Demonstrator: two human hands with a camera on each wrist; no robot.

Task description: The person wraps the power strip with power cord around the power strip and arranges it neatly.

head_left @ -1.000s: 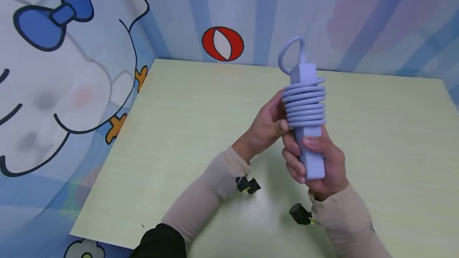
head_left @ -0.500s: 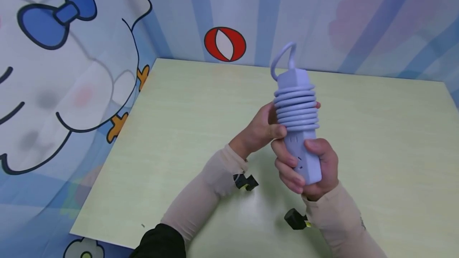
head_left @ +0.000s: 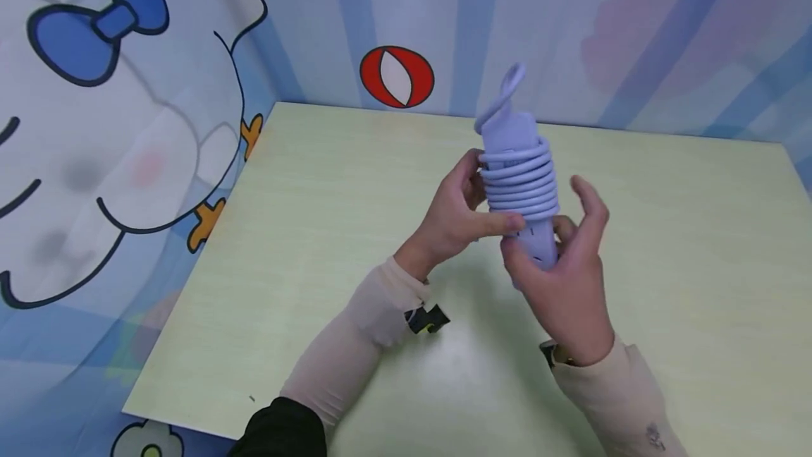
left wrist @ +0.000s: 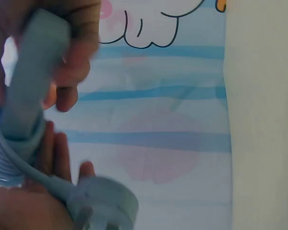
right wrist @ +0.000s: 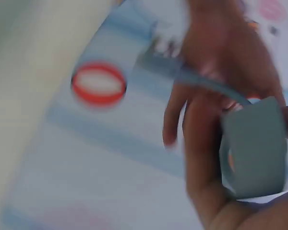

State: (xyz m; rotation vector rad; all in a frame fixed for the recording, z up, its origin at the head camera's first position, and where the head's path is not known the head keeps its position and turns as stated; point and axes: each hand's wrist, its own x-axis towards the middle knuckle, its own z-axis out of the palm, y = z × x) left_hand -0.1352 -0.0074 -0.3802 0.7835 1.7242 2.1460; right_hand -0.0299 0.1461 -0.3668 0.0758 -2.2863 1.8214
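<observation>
Held up over the table is a lavender power strip (head_left: pixel 510 133), tilted, with its cord (head_left: pixel 521 182) wound round it in several coils. A loop of cord sticks up past its upper end. My left hand (head_left: pixel 447 221) grips the strip at the coils, thumb laid across the front just below them. Lower down, my right hand (head_left: pixel 574 295) pinches the bottom end between thumb and fingers, its index finger raised off to the side. In the left wrist view the plug (left wrist: pixel 105 201) hangs on its cord near the left hand; the head view hides it.
The pale table (head_left: pixel 342 189) spreads beneath both hands, with a tiny dark speck (head_left: pixel 251 398) near its front left. Behind it stands a blue striped wall with a red and white ball print (head_left: pixel 397 76). A cartoon-printed wall (head_left: pixel 152 161) borders the left side.
My right hand has loosened its wrap and turned to a pinch at the lower end, index finger lifting. My left thumb has moved across the front. The power strip has shifted slightly left and turned.
</observation>
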